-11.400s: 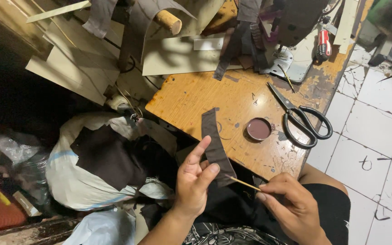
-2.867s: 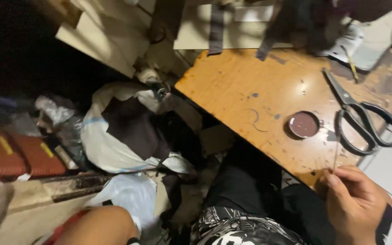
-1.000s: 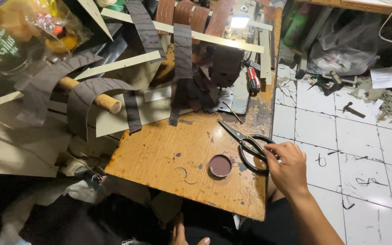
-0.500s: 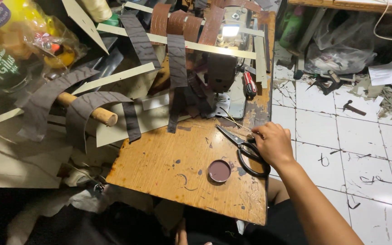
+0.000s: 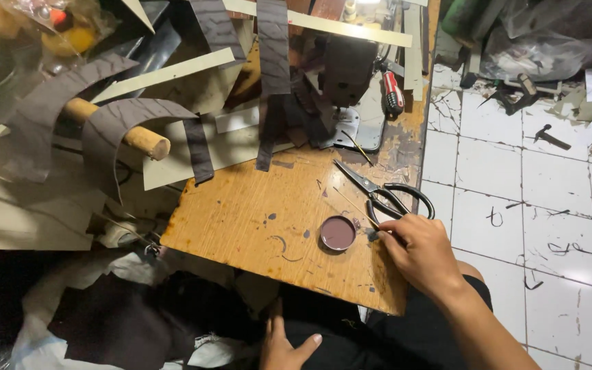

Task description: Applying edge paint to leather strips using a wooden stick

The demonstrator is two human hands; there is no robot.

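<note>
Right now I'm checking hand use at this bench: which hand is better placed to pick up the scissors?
Probably the right hand: it rests on the wooden table, fingertips by the black-handled scissors and the small round tin. The left hand lies low in the lap, below the table edge.

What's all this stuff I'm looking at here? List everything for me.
wooden board: one, orange-brown, stained, centre
scissors: one pair, black handles, on the board by the right hand
round tin: one, dark maroon paste inside, on the board left of the right hand
thin stick: one, pale, between tin and scissors
dark strips: several, brown, hanging above the board
wooden dowel: one, tan, left, strip draped over it
screwdriver: one, red handle, top
tiled floor: white, cracked, right
right hand: fingertips at the scissors' handles
left hand: resting on the lap, bottom edge
</note>
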